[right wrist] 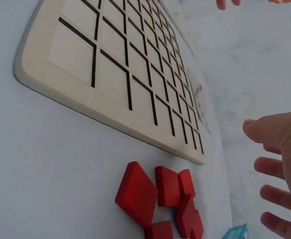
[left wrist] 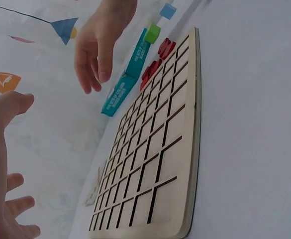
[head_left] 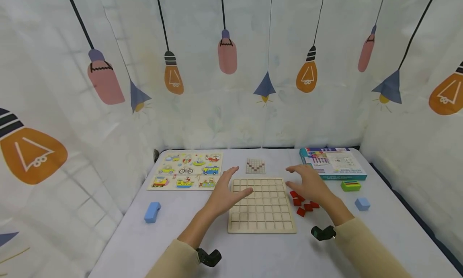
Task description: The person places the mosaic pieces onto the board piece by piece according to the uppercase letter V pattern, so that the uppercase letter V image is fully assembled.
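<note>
A wooden grid board [head_left: 262, 226] with square recesses lies on the white table. My left hand [head_left: 223, 195] is raised by the board's left side, thumb and fingers spread, holding nothing. On the other side, my right hand [head_left: 310, 184] hovers above several red square tiles [head_left: 300, 211], its fingers parted and grasping nothing. In the right wrist view those red tiles [right wrist: 137, 195] lie loosely heaped beside the board [right wrist: 70, 82]. Behind the board is a small pattern card [head_left: 255, 166] with a grid of brown and pale squares.
A vehicle picture board [head_left: 181, 171] lies back left, with a blue block [head_left: 152, 212] in front of it. At the back right are a teal-edged box [head_left: 334, 163], a green block [head_left: 350, 186] and a light blue block [head_left: 362, 204]. A lamp-printed curtain [head_left: 231, 121] surrounds the table.
</note>
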{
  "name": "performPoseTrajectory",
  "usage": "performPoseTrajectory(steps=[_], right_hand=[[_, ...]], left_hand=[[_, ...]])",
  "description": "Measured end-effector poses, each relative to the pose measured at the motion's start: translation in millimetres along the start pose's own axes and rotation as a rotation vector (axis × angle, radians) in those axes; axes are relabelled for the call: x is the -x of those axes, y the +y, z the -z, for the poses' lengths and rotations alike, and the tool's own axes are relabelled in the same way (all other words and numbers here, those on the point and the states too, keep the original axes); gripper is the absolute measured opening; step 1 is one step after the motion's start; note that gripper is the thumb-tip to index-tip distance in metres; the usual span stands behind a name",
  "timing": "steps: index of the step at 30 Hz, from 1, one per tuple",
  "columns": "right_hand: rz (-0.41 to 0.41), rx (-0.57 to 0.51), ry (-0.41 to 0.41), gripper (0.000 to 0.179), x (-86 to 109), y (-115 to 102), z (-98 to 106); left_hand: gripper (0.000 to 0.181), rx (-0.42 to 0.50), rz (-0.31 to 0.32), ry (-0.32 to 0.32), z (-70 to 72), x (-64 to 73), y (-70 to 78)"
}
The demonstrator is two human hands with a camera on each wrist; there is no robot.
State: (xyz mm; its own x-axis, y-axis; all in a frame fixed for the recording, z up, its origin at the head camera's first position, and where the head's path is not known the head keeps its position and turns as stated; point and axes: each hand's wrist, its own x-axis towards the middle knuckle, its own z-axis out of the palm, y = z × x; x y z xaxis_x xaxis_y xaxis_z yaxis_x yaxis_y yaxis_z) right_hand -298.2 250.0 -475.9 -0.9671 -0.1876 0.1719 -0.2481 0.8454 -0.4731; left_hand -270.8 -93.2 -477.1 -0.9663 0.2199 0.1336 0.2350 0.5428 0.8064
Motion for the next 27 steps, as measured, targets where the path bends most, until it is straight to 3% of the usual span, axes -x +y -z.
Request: performPoseTrajectory(steps=[7, 18, 27], right_hand=[[-0.003, -0.028, -0.024, 0.044, 15.1, 12, -14], [-0.011, 0.025, -0.013, 0.035, 23.2, 24, -28], [-0.046, 0.032, 0.008, 0.034, 25.0, 33, -34]], left_hand=[[0.101, 0.017, -0.018, 0.016, -10.3, 19.0, -6.4], [0.103, 0.061, 0.003, 0.004, -15.5, 37.5, -26.9], [0.110, -0.056, -0.014, 0.005, -14.0, 45.8, -45.2]])
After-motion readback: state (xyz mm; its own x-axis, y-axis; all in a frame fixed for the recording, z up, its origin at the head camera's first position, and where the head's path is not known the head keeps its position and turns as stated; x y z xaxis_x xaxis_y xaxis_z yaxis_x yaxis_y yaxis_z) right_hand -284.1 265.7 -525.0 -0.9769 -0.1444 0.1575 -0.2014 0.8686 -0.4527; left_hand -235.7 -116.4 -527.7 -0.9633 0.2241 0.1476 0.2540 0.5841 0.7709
